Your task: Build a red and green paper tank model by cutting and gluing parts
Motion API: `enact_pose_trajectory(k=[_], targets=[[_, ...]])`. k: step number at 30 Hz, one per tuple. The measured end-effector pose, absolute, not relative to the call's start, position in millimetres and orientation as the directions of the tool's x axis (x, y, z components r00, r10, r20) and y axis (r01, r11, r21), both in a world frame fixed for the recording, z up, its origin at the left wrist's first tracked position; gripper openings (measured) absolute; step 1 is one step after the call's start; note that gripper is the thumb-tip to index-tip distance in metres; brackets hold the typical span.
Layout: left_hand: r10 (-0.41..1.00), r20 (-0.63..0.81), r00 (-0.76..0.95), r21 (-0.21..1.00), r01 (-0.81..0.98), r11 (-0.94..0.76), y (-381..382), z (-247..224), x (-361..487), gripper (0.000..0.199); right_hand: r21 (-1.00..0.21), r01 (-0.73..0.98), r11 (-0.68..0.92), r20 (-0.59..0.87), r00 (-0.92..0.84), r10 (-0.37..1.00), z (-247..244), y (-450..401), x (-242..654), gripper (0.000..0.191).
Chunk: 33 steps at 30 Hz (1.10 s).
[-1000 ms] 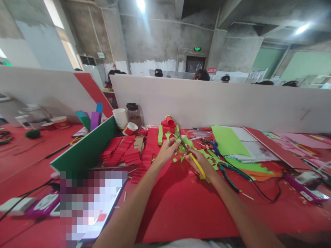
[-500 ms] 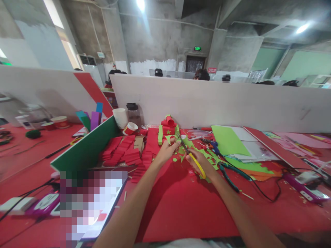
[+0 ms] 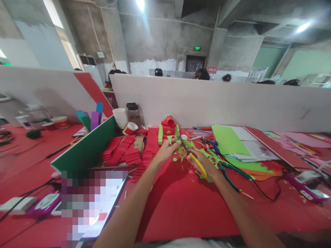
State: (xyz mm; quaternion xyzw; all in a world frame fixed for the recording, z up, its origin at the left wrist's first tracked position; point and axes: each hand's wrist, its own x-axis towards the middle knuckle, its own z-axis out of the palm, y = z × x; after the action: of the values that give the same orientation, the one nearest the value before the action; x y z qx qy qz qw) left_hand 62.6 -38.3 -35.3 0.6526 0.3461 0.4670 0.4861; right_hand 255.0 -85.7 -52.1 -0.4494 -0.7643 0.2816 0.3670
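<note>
Near the middle of the red table, my left hand pinches a piece of light green paper. Just to its right, my right hand is closed on yellow-handled scissors, whose blades point up and left to the paper by my left fingertips. Green scraps lie beside and behind my right hand. Beyond my hands stands a red and green paper model with a star on its front. Whether the blades touch the paper is too small to tell.
Folded red paper strips, a green divider and a glowing phone are at left. Pliers with teal handles, a black cable and green sheets are at right. A white partition stands behind.
The green paper at my left fingertips has shifted and turned slightly. My right hand and the scissors have moved very little.
</note>
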Motion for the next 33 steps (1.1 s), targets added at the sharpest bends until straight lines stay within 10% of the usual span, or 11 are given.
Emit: enact_pose_trajectory(k=[33], targets=[[0.924, 0.241, 0.298, 0.968, -0.002, -0.252, -44, -29, 62, 0.028, -0.728, 0.520, 0.448, 0.300, -0.345, 0.889, -51, -85, 255, 0.045]])
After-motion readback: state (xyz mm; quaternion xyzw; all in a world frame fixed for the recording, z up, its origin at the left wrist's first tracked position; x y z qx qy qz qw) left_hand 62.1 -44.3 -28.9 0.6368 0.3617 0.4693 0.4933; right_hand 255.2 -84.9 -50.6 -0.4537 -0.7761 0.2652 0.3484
